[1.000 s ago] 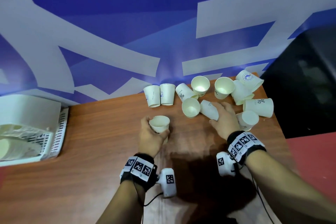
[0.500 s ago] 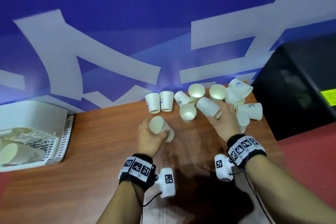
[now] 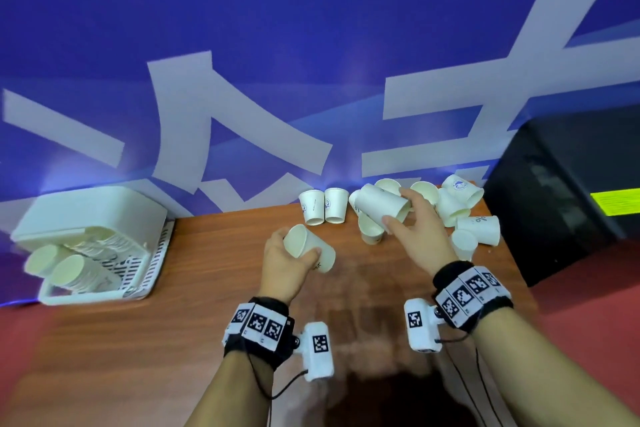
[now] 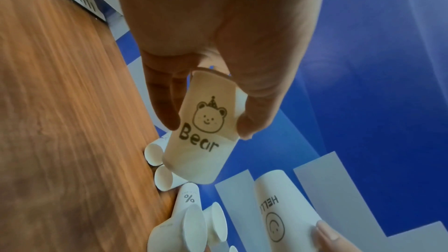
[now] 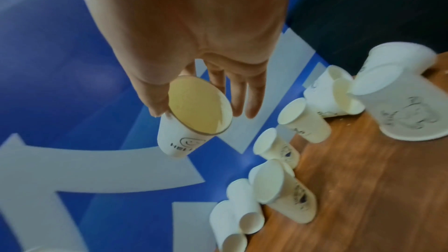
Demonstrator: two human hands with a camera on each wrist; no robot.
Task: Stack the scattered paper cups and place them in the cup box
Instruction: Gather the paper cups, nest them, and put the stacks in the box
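Observation:
My left hand [image 3: 296,248] grips a white paper cup [image 3: 322,255] above the wooden table, tilted with its mouth up and to the left. The left wrist view shows a bear drawing and "Bear" on this cup [image 4: 194,160], pinched between thumb and fingers [image 4: 208,126]. My right hand [image 3: 396,206] holds a second cup [image 3: 375,203] on its side in the air, above the scattered cups [image 3: 370,232]. That cup [image 5: 177,145] reads "HELLO" and its mouth faces my palm [image 5: 201,112]. The white cup box [image 3: 138,274] lies at the far left with stacks of cups inside.
Several loose cups [image 3: 323,208] stand or lie along the table's back edge against the blue wall, more of them [image 5: 303,120] toward the right corner. A black cabinet [image 3: 571,204] borders the table on the right. Bare wood [image 3: 138,340] stretches between my hands and the box.
My right hand closed on a cup lying on the table and lifted it up and leftward. My left hand tipped its cup from upright to slanted.

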